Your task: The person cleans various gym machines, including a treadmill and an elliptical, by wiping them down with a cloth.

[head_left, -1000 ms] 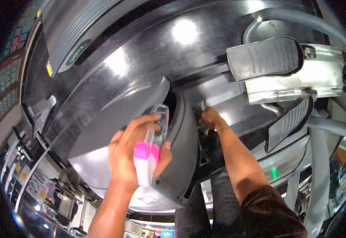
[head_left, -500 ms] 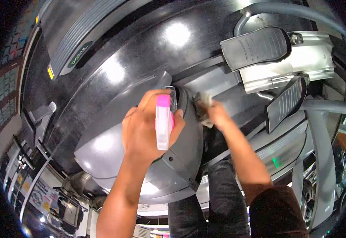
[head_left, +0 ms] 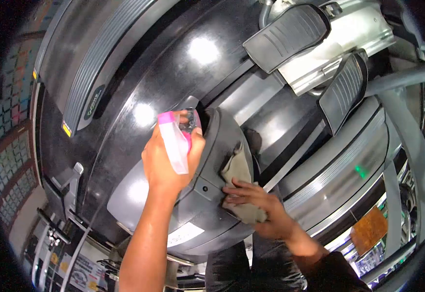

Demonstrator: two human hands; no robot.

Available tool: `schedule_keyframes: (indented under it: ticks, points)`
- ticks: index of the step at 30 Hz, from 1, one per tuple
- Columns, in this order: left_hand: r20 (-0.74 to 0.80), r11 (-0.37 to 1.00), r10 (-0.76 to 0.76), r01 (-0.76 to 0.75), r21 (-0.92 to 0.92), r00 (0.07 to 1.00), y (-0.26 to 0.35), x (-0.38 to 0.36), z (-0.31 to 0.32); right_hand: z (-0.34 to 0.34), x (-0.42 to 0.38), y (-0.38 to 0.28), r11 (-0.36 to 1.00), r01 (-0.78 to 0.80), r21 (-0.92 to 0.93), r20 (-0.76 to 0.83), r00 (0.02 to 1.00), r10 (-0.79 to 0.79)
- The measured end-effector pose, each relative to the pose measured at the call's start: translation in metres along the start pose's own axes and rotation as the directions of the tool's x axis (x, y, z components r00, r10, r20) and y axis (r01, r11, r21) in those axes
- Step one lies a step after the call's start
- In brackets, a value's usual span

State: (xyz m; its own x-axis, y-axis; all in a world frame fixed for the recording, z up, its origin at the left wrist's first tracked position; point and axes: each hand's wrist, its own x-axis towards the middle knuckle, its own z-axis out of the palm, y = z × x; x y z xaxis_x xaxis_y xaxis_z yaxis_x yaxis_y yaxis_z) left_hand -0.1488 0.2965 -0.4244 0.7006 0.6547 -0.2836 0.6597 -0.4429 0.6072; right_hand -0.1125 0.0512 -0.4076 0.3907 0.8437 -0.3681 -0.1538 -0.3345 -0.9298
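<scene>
My left hand [head_left: 166, 160] is wrapped round a spray bottle [head_left: 174, 148] whose white and pink trigger head points up toward me; the bottle's body is mostly hidden below the hand. Beneath it is the rounded dark grey housing [head_left: 217, 168] of an elliptical machine. My right hand [head_left: 266, 209] presses a beige-grey cloth [head_left: 239, 168] against the side of this housing, its fingers lying over the cloth. Part of the cloth spreads out beyond the fingertips.
Two ribbed foot pedals [head_left: 290, 36] and a shiny metal rail [head_left: 336, 44] are at the upper right. A treadmill's side rail [head_left: 95, 63] runs along the upper left. Grey tubular frame bars [head_left: 407, 131] stand at the right. My legs [head_left: 227, 265] are close to the housing.
My right hand has brought the cloth from the housing's far edge down and nearer to me along its side. My left hand has shifted slightly left with the spray bottle. The view has turned.
</scene>
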Motion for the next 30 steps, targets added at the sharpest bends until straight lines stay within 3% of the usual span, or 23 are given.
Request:
schedule_keyframes:
  ticks: [2, 4, 6, 8, 10, 12, 15, 17, 20, 21, 24, 27, 30]
  points:
    - [0.008, 0.999, -0.011, 0.011, -0.046, 1.0, 0.0, -0.001, -0.001, -0.02, -0.001, 0.005, 0.953, -0.099, 0.288, -0.08, 0.989, 0.127]
    - [-0.002, 0.998, 0.011, -0.011, -0.059, 1.0, -0.003, 0.0, -0.001, -0.032, 0.025, 0.028, 0.869, -0.275, 0.41, -0.401, 0.802, 0.443]
    - [-0.012, 0.998, 0.026, -0.027, -0.048, 1.0, -0.003, -0.001, 0.001, -0.056, 0.074, 0.053, 0.626, -0.227, 0.747, -0.296, 0.729, 0.617]
    - [0.068, 0.992, 0.006, 0.002, -0.124, 0.998, 0.001, -0.001, -0.001, -0.05, 0.115, 0.085, 0.762, -0.489, 0.425, -0.395, 0.657, 0.642]
    - [0.08, 0.99, 0.006, 0.006, -0.144, 0.997, 0.003, -0.001, -0.002, -0.033, 0.138, 0.096, 0.759, -0.618, 0.203, -0.285, 0.705, 0.65]
    - [0.016, 0.994, 0.021, -0.019, -0.107, 1.0, -0.003, 0.0, 0.0, 0.01, 0.145, 0.122, 0.79, -0.545, -0.281, -0.444, 0.803, 0.397]
    - [-0.012, 0.982, 0.174, -0.175, -0.077, 0.985, -0.015, 0.0, 0.003, 0.012, 0.117, 0.109, 0.799, -0.491, -0.347, -0.392, 0.85, 0.352]
    - [-0.022, 0.971, 0.22, -0.222, -0.089, 0.975, -0.015, 0.002, 0.003, 0.006, 0.095, 0.1, 0.799, -0.358, -0.483, -0.349, 0.916, 0.199]
    - [-0.01, 0.98, 0.156, -0.156, -0.12, 0.988, -0.009, -0.001, 0.002, -0.019, 0.076, 0.072, 0.894, -0.41, -0.182, -0.134, 0.911, 0.391]
    - [-0.002, 0.985, 0.126, -0.125, -0.122, 0.992, -0.007, -0.001, 0.001, -0.026, 0.074, 0.076, 0.899, -0.431, 0.08, -0.07, 0.897, 0.436]
    - [0.006, 0.991, 0.085, -0.084, -0.103, 0.996, -0.007, -0.004, 0.001, -0.048, 0.099, 0.097, 0.87, -0.405, 0.28, -0.287, 0.83, 0.478]
    - [0.034, 0.997, 0.049, -0.047, -0.062, 0.998, -0.002, -0.004, -0.002, -0.053, 0.149, 0.092, 0.846, -0.428, 0.318, -0.291, 0.805, 0.517]
    - [0.023, 0.995, 0.089, -0.088, -0.052, 0.996, -0.002, -0.003, -0.001, -0.02, 0.174, 0.142, 0.86, -0.498, -0.111, -0.129, 0.865, 0.484]
